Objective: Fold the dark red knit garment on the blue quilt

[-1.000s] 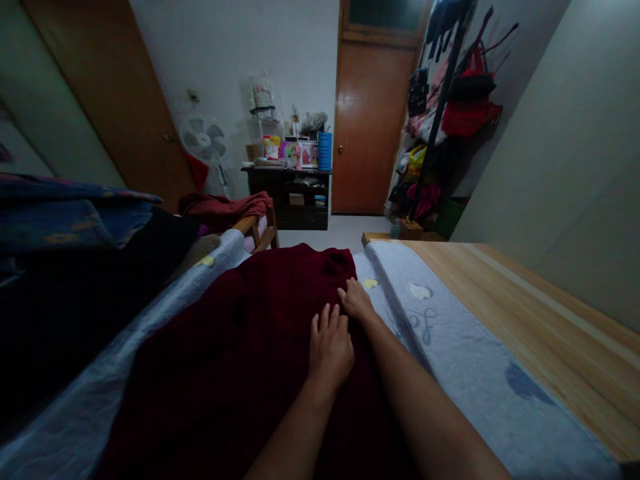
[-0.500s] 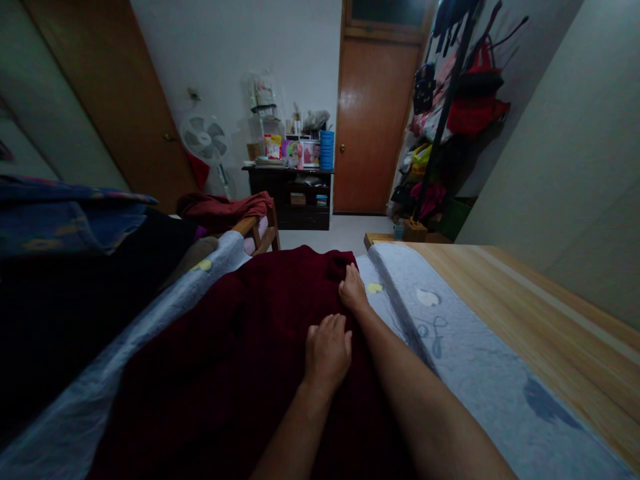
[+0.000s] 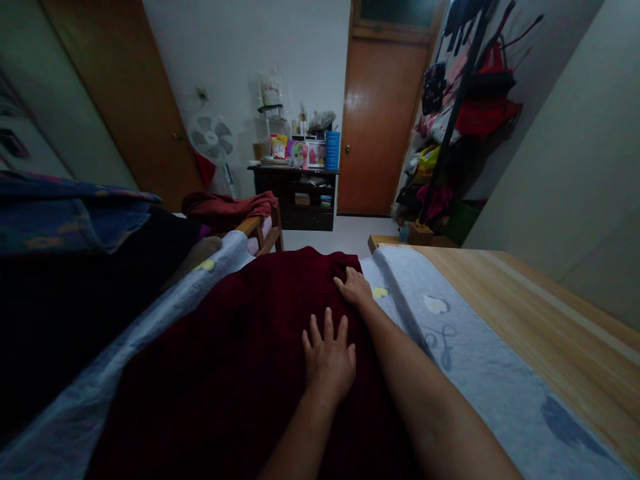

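Observation:
A large dark red cloth (image 3: 270,313), with a soft, knit-looking surface, is spread over the bed in front of me. My left hand (image 3: 330,360) lies flat on it with the fingers spread. Farther forward, my right hand (image 3: 355,288) rests at the cloth's far right edge, its thumb held away from the other fingers. Both palms face down, and neither hand shows a grip on the fabric. Under the cloth is a pale blue-grey bedsheet (image 3: 480,373) with heart and lettering prints. The cloth's near part is too dark to make out folds.
Dark and blue patterned clothes (image 3: 90,220) are heaped at left. Wooden boards (image 3: 540,293) border the bed at right. Beyond the bed are a wooden chair (image 3: 273,237) with a reddish cloth, a fan (image 3: 213,137), a black cabinet (image 3: 293,217) and hanging bags (image 3: 483,113).
My left hand has gone from curled fingers to spread and flat. My right hand has loosened, its thumb moving out to the left. The view has shifted slightly.

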Motion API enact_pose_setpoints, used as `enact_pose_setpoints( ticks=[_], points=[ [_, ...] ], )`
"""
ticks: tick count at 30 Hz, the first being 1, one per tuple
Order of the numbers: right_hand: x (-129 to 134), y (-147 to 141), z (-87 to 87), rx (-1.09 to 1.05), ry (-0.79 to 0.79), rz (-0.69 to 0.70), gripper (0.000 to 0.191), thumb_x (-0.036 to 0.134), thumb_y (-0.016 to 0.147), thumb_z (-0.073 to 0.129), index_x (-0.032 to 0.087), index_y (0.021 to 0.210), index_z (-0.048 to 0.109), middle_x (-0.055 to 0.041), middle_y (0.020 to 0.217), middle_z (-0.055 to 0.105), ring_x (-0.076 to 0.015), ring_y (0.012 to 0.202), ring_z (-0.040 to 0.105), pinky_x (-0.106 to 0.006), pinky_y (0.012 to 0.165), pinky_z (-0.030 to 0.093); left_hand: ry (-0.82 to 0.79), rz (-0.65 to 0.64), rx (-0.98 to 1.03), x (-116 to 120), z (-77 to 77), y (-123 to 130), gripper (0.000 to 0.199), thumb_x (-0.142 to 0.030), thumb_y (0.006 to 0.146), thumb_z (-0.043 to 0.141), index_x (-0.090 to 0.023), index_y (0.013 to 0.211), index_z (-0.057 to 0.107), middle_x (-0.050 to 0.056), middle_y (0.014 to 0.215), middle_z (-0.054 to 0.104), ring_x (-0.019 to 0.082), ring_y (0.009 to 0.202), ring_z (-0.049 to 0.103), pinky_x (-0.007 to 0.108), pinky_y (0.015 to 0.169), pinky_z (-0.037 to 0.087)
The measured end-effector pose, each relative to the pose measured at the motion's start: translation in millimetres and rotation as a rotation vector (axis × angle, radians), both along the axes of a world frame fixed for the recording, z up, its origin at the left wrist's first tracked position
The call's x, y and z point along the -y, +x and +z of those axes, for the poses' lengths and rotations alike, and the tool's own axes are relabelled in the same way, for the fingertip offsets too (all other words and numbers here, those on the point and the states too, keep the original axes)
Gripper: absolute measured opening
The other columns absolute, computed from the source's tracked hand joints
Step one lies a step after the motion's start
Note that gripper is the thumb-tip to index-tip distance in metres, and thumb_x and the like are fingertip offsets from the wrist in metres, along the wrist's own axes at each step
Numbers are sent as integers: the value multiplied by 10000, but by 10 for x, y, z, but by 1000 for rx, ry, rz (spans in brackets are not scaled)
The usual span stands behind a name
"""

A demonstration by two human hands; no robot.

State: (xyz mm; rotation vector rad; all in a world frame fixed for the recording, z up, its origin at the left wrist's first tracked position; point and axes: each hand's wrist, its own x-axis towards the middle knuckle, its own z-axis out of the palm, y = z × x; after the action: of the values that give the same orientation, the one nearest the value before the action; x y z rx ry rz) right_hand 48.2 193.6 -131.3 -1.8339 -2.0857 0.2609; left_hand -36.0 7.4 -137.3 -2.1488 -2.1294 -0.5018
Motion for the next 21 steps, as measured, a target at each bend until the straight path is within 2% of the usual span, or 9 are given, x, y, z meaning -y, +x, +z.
enact_pose_setpoints(
  ticks=[2,5,10,14,17,19,21],
  points=[
    [-48,-62,71,3,-8,-65,627,568,904,357,102,1305,479,-177,1338,525,-309,1228,473,-415,1016,337,3,-1,1,2,2,-2,561,-415,872,520,-318,1416,422,81,1551,276,409,1385,238,593,1068,267],
    [-99,-172,142,11,-10,-166,568,568,899,378,111,1197,538,-190,1243,573,-329,1147,516,-440,947,374,4,-11,5,9,10,-7,555,-412,873,513,-316,1413,427,79,1551,276,409,1386,235,594,1071,263],
    [-75,-274,72,28,130,-247,443,443,904,441,120,1199,512,-193,1222,563,-311,1142,492,-422,929,370,-6,-6,20,12,37,-4,553,-408,869,520,-317,1408,435,78,1548,284,404,1386,241,599,1075,255],
    [-53,-247,-32,1,180,-228,562,424,894,463,125,1364,392,-192,1312,509,-311,1188,460,-426,967,349,-13,-5,35,16,58,-1,556,-388,863,533,-315,1406,438,74,1546,290,398,1389,240,604,1079,247],
    [-83,-217,-76,9,198,-169,571,392,902,445,147,1412,367,-176,1491,329,-318,1353,293,-446,1058,261,-10,-16,40,20,61,-7,554,-380,863,532,-314,1406,440,76,1544,292,394,1391,239,595,1080,257],
    [-119,-206,-89,23,157,-102,568,377,915,414,156,1434,351,-141,1550,236,-297,1415,182,-456,1105,186,-12,-16,38,21,63,-9,553,-373,863,531,-315,1406,440,79,1544,293,394,1393,235,594,1078,261],
    [-164,-200,-89,24,75,-57,588,390,926,380,150,1458,314,-131,1555,237,-279,1425,172,-464,1124,150,-17,-15,32,20,67,-8,556,-367,863,532,-315,1408,436,80,1543,294,395,1393,233,600,1076,261]
  ],
)
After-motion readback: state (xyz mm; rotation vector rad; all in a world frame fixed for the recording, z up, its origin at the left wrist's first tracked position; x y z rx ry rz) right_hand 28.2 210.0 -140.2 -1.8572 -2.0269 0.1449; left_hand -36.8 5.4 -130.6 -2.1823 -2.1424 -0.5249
